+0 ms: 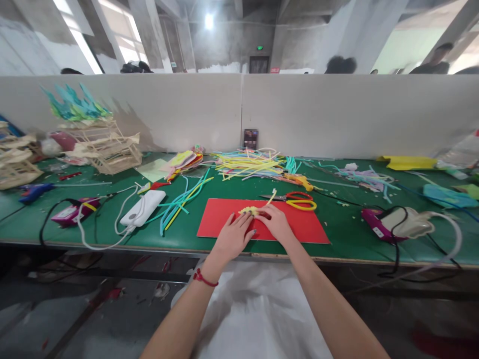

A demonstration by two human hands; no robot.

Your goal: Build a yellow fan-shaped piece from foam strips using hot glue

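1. One small, bumpy yellow piece lies on the red board, toward the board's far edge; the board sits at the middle of the counter's front edge.
2. The left hand is laid over the piece with fingers extended and thumb apart. The right hand bends its fingers to the piece's right end; whether that grip is clamped on it, I cannot tell.
3. To work well here, I would keep the left fingertips light, steadying the piece without flattening its bumps, and guide it with small right-hand moves.
4. Scissors lie across the board's far edge, blades pointing left, near the right fingers; sliding them toward the counter's back edge seems safer. A pale strip sticks up beside the blades.
5. A phone stands at the counter's back edge, its screen unreadable. The magenta box toward the right end bears a label too small to read.
6. Beyond, a green sign and a red sign are illegible too.
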